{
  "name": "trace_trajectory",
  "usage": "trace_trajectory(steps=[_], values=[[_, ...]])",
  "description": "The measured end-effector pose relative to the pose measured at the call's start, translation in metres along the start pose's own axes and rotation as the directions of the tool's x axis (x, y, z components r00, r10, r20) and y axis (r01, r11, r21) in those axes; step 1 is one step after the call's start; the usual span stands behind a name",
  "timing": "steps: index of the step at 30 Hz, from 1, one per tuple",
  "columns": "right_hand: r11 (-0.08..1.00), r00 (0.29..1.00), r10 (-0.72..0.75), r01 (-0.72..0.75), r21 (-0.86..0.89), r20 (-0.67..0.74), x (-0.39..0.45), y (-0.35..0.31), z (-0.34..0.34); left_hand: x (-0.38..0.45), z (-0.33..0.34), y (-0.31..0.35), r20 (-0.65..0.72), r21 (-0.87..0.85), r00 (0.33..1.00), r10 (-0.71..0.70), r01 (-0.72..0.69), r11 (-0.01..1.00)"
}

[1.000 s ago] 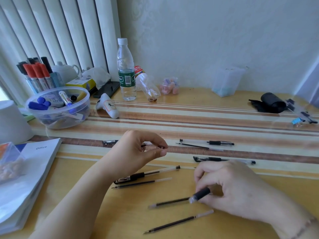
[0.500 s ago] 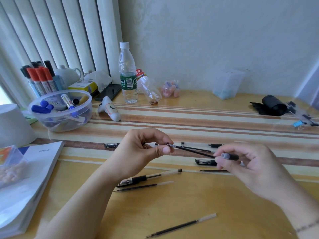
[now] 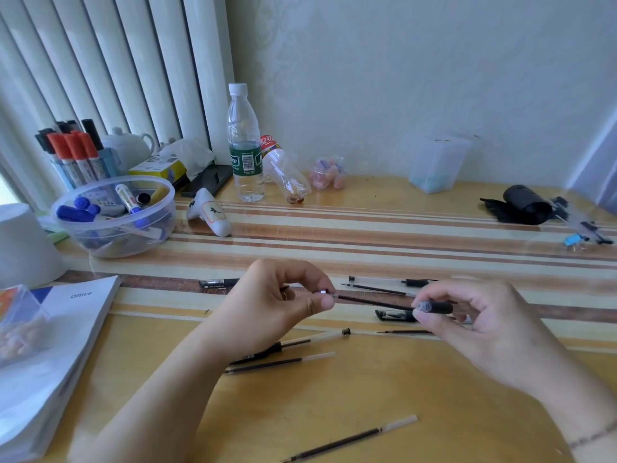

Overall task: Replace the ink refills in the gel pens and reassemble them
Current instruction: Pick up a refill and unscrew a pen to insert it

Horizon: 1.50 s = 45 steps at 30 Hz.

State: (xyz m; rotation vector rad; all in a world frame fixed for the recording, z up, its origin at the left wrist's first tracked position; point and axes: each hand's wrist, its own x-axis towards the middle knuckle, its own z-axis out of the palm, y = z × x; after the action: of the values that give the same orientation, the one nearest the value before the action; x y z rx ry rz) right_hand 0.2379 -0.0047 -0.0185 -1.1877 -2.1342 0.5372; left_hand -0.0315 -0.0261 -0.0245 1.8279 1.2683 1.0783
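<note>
Above the desk (image 3: 334,412), we find the left hand (image 3: 277,305) pinching a small metal tip (image 3: 323,291) at the refill (image 3: 370,302) end, and the right hand (image 3: 480,325) gripping the barrel (image 3: 434,308), refill partly inside. We judge this pen mid-assembly. Loose refills (image 3: 350,437) and open pens (image 3: 293,344) lie near the hands, so several appear unfinished. One capped pen (image 3: 390,281) lies beyond; whether it is refilled, we cannot tell
</note>
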Motion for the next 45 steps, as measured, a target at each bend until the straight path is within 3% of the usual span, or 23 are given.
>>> trace_trajectory(steps=[3,6,8,13,16,20,32,45], values=[[1.000,1.000,0.006,-0.005,0.016,-0.007,0.000,-0.001,0.002,-0.003,0.007,0.000,0.016,0.265,1.000,-0.009,0.005,0.964],[1.000,0.997,0.005,-0.006,0.020,0.072,-0.003,-0.006,0.007,-0.004,0.011,0.001,0.044,0.344,0.999,-0.001,-0.015,0.939],[0.999,0.995,0.001,-0.005,0.042,0.095,-0.002,-0.006,0.006,-0.003,0.008,0.000,0.003,0.339,1.000,0.018,-0.018,0.941],[0.996,0.995,0.047,-0.040,0.074,-0.086,0.006,0.015,-0.001,0.001,-0.005,-0.007,-0.173,0.188,0.985,0.005,0.028,0.982],[0.998,0.992,0.039,-0.032,0.056,-0.123,0.007,0.015,0.003,0.002,-0.007,-0.006,-0.172,0.095,0.985,0.007,0.009,0.995],[0.979,0.999,0.001,0.010,0.204,-0.053,0.006,0.008,0.006,0.002,-0.006,-0.008,-0.169,0.067,0.986,0.001,0.010,0.998],[0.971,0.997,-0.079,0.080,0.226,-0.012,0.005,0.009,0.008,0.001,-0.005,-0.005,-0.117,0.127,0.993,-0.002,0.017,0.992],[0.996,0.998,-0.067,0.068,0.061,-0.017,0.005,0.012,0.008,0.003,-0.006,-0.012,-0.141,0.290,0.990,-0.020,0.061,0.955]])
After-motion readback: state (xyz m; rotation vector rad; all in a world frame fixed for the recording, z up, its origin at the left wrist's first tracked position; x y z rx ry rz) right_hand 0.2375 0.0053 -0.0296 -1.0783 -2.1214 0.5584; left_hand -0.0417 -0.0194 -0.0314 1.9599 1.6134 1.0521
